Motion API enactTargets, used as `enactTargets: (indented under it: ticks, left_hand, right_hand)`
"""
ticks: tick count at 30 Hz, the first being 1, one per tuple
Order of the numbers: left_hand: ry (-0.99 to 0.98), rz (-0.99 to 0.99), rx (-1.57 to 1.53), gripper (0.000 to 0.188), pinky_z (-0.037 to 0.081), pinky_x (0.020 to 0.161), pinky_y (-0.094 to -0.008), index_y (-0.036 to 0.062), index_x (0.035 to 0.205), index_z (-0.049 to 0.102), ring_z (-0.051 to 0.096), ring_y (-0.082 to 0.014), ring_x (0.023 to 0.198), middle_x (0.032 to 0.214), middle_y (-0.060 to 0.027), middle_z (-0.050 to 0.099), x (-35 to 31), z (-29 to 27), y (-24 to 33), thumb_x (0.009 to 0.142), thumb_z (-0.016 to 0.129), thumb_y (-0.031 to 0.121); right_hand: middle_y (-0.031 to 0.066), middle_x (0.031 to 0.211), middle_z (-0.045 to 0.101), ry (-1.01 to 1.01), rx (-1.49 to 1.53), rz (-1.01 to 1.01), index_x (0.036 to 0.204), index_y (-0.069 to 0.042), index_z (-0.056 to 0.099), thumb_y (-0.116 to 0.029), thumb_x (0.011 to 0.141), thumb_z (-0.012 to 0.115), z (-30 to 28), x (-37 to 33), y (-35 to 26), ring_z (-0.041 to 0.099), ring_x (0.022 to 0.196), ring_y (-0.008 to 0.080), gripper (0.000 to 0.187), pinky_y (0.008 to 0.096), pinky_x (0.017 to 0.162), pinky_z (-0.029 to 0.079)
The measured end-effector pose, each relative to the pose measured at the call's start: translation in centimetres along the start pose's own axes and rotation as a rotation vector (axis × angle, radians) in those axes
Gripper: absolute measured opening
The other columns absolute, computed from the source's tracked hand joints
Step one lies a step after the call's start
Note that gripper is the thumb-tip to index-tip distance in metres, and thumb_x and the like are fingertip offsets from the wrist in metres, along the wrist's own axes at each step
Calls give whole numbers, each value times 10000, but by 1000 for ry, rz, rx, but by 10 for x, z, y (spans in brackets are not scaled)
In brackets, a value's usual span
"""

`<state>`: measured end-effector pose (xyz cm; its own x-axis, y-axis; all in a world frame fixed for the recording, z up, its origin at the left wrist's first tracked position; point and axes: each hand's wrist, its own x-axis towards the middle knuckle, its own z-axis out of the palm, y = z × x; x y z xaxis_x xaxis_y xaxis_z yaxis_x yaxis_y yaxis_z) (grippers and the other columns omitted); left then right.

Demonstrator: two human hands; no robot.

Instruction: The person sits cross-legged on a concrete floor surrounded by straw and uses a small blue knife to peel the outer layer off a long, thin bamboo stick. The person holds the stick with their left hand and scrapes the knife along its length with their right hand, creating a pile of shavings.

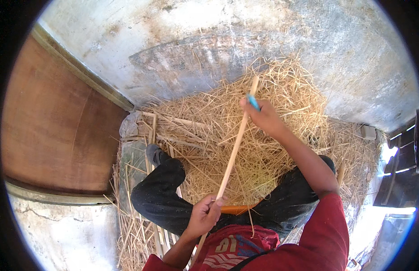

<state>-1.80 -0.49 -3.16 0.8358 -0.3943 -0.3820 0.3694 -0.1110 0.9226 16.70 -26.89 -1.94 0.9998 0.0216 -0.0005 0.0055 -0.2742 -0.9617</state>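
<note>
A long pale strip of wood or bamboo [236,147] runs slantwise from my lap up over a heap of shavings. My left hand [205,216] is closed round its lower part, near the waist, and the strip's lower end passes on beside my red shirt. Farther out, my right hand [262,116] is closed on a small blue-handled tool [253,102], which looks like a knife. It lies against the strip near its far end [254,81]. The blade is hidden by my fingers and the strip.
Straw-coloured shavings [281,86] pile against the stained wall [245,40] and between my bent legs. More strips [162,237] lie by my left leg. An orange edge [236,209] shows under me. A brown wooden panel [60,122] stands left; a grey block [368,132] sits far right.
</note>
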Motion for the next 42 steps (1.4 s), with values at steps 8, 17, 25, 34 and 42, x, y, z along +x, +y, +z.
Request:
enactTargets:
  ticks: [8,17,25,34,42]
  left_hand:
    - [170,135,58,232,277,387,-175,0,1102,573,374,-2,424,540,69,428,7,10,24,971,482,168]
    - [218,68,141,234,269,472,-178,-11,1130,578,348,5,536,606,82,421,-7,15,34,960,503,131]
    - [242,98,405,227,355,483,-208,-28,1112,602,420,-22,549,592,18,459,-22,11,33,932,533,91]
    - [42,58,391,229,415,549,-209,10,1120,619,486,-30,614,685,8,554,-59,18,34,928,555,117]
    - [196,48,149,299,324,451,-178,5,1212,566,398,-2,514,618,71,451,-22,5,20,956,513,150]
  right_hand:
    - [103,491,515,-221,-880,-384,646,-63,573,-781,694,527,19,-71,-15,566,457,273,721,390,448,439]
    - [79,499,540,-14,-961,-270,634,-87,577,-763,739,484,3,-42,4,574,455,259,690,393,439,451]
    - [104,511,561,162,-955,-291,679,-71,635,-799,750,411,-6,-13,24,596,457,237,765,415,416,448]
    - [16,529,463,533,-683,306,612,-99,553,-760,849,238,-128,46,65,494,503,144,770,332,454,421]
    - [-14,566,467,-96,-36,23,720,-41,591,-569,850,558,11,-32,12,439,513,97,545,275,451,346]
